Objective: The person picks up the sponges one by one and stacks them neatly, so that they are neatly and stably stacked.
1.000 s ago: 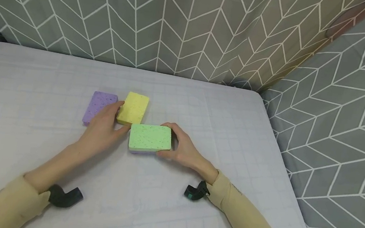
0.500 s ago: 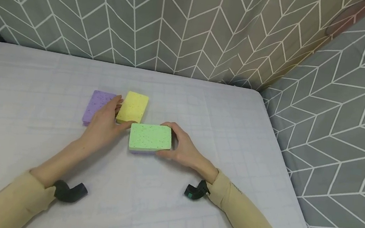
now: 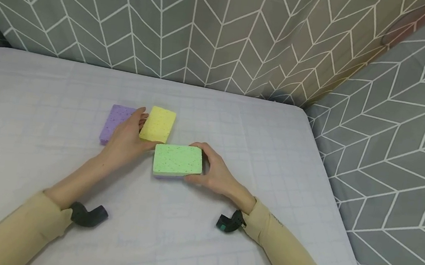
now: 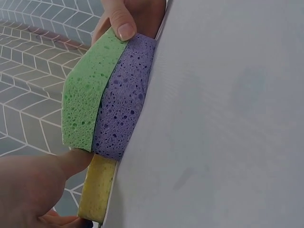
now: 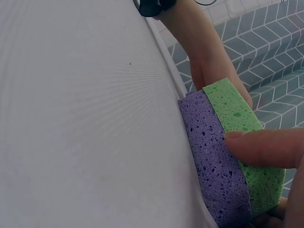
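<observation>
A green sponge [image 3: 178, 160] lies flat on top of a purple sponge [image 4: 124, 99], edges nearly lined up. My right hand [image 3: 215, 172] grips the green sponge at its right end, thumb on the near side by the seam, fingers at the back. A yellow sponge [image 3: 158, 124] lies just behind the stack. My left hand [image 3: 126, 139] reaches between the yellow sponge and another purple sponge [image 3: 113, 121], which it partly covers. Its thumb stretches out to the stack's left corner, while its fingers are beside the yellow sponge's left edge.
The sponges rest on a table with a white cloth [image 3: 183, 244]. Grey curtains [image 3: 178, 22] with white zigzag lines hang behind it and along the right side. A dark wrist camera [image 3: 88, 215] sits at the left cuff, another [image 3: 230, 221] at the right.
My left hand has shifted slightly forward and right, its thumb moving up to the stack's left corner. The right hand and the sponges keep their places.
</observation>
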A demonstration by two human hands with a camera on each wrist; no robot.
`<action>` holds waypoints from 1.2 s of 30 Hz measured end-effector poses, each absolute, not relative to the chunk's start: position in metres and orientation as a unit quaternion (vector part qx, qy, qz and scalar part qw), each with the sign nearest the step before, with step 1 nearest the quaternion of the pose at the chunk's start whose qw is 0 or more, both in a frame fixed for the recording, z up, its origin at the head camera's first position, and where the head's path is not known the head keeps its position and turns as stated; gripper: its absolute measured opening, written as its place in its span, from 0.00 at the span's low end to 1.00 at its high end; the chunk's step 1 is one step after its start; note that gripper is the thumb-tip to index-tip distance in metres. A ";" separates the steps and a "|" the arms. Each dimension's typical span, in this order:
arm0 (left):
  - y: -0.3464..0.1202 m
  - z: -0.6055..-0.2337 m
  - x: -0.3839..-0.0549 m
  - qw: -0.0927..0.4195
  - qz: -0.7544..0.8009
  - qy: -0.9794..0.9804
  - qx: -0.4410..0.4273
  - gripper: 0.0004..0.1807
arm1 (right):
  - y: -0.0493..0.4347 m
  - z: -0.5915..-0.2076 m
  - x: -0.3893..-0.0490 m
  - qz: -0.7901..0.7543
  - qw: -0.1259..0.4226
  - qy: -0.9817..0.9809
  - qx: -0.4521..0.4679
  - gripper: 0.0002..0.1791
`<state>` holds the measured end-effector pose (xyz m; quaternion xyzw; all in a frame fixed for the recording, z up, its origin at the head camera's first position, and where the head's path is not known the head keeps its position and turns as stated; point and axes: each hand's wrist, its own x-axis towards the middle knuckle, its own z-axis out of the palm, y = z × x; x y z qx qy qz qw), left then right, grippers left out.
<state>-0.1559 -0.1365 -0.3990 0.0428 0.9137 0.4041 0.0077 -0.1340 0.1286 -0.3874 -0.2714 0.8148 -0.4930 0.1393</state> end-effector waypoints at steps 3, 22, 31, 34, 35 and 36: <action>-0.136 -0.401 -0.158 0.007 0.403 0.914 0.041 0.61 | 0.130 -0.397 -0.137 -0.495 0.136 0.814 -0.271 0.41; -0.132 -0.410 -0.159 -0.038 0.417 0.908 0.029 0.67 | 0.134 -0.419 -0.147 -0.486 0.117 0.817 -0.286 0.42; -0.134 -0.405 -0.160 0.002 0.426 0.905 0.026 0.59 | 0.135 -0.421 -0.147 -0.489 0.116 0.815 -0.287 0.42; -0.136 -0.403 -0.160 0.023 0.416 0.908 0.030 0.55 | 0.134 -0.420 -0.147 -0.489 0.115 0.814 -0.290 0.42; -0.137 -0.402 -0.160 0.025 0.412 0.910 0.033 0.54 | 0.135 -0.420 -0.147 -0.489 0.114 0.814 -0.291 0.42; -0.137 -0.402 -0.160 0.028 0.408 0.912 0.036 0.53 | 0.135 -0.420 -0.147 -0.489 0.114 0.814 -0.292 0.42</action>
